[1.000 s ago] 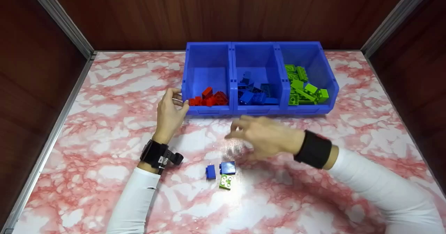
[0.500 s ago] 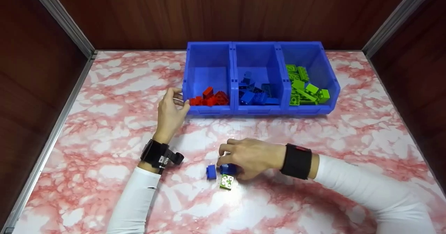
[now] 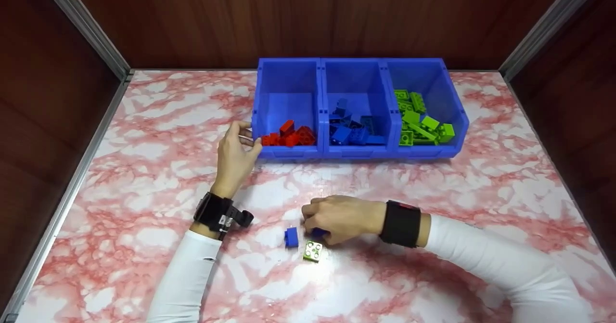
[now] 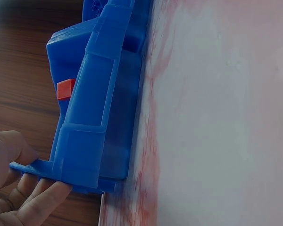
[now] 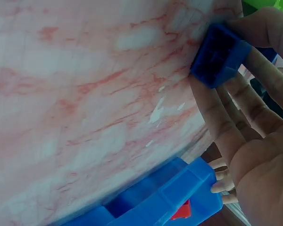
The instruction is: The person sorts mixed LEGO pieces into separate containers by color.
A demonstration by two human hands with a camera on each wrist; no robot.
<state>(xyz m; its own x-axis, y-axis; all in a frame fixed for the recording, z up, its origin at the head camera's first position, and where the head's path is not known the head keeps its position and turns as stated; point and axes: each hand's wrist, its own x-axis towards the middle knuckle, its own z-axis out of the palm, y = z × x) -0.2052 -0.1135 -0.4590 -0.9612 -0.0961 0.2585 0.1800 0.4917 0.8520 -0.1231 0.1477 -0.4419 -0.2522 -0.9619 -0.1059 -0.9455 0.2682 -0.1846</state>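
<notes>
My right hand (image 3: 344,217) is low over the table, pinching a blue toy brick (image 5: 217,55) between thumb and fingers. The brick's hollow underside faces the right wrist camera. Just left of that hand lies another blue brick (image 3: 291,238), and a light green brick (image 3: 313,251) sits in front of it. My left hand (image 3: 236,154) grips the front left edge of the blue three-compartment bin (image 3: 288,153); in the left wrist view its thumb is on one side of the bin wall (image 4: 87,92) and the fingers are on the other.
The left compartment holds red bricks (image 3: 291,135), the middle one blue bricks (image 3: 353,133), the right one green bricks (image 3: 418,123). Dark wood panels (image 3: 308,19) rise behind and beside the marbled table (image 3: 159,121).
My right hand has come down and left from near the bin's front to the loose bricks and taken hold of a blue one. My left hand has stayed at the bin.
</notes>
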